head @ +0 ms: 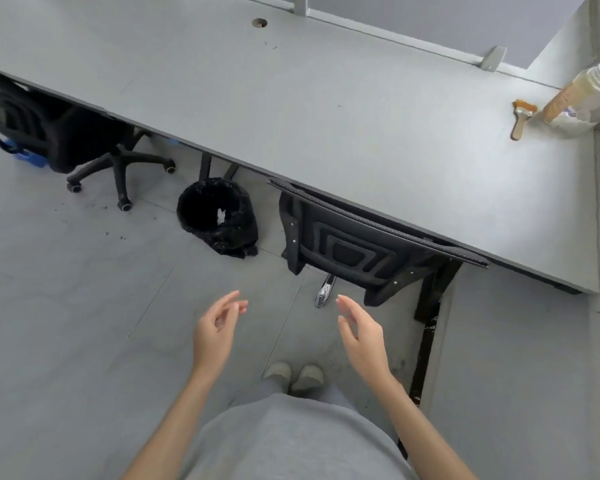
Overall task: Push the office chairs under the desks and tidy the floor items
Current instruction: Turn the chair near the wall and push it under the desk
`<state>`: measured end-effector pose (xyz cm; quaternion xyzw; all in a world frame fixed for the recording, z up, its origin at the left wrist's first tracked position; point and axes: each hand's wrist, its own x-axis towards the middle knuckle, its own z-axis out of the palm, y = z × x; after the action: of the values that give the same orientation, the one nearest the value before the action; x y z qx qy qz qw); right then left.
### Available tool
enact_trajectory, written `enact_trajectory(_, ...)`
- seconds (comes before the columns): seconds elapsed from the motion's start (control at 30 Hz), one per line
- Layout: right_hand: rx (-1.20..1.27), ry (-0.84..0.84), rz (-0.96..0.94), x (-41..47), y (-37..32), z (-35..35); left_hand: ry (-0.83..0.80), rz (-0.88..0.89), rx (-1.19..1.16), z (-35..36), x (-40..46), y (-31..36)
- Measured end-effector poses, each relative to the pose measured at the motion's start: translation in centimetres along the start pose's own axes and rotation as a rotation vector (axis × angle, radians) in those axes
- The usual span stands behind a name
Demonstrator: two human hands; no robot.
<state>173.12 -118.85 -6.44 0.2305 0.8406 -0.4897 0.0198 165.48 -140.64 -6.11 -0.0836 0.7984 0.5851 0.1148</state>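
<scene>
A black office chair [354, 251] stands tucked under the long grey desk [291, 105], its backrest against the desk's front edge. A second black chair [66, 140] sits under the desk at the far left, its wheeled base showing. A black bin lined with a black bag [219, 216] stands on the floor between the two chairs. My left hand [215, 330] and my right hand [361, 334] hover side by side just short of the near chair's back, fingers apart, holding nothing.
On the desk's right end lie a paintbrush [522, 117] and a clear jar [582, 98]. A blue item [28, 157] sits under the left chair. A dark strip [425, 344] runs along the floor on the right. My shoes [295, 375] stand on grey floor.
</scene>
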Motion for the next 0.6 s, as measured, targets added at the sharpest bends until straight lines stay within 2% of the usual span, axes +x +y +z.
enact_trajectory(0.13,0.240,-0.088,0.237,-1.2,0.0,2.8,0.088,-0.141,-0.071,-2.2,-3.5,-4.2)
enact_trajectory(0.37,0.191,-0.243,0.259,1.8,-3.4,7.3,0.251,-0.209,-0.196,-5.9,-1.6,-5.3)
enact_trajectory(0.5,0.219,-0.226,0.268,5.7,-6.3,11.5,0.224,-0.212,-0.215,-9.4,3.5,-5.5)
enact_trajectory(0.6,0.259,-0.154,0.294,9.2,-8.6,15.9,0.147,-0.197,-0.173,-13.3,9.6,-5.2)
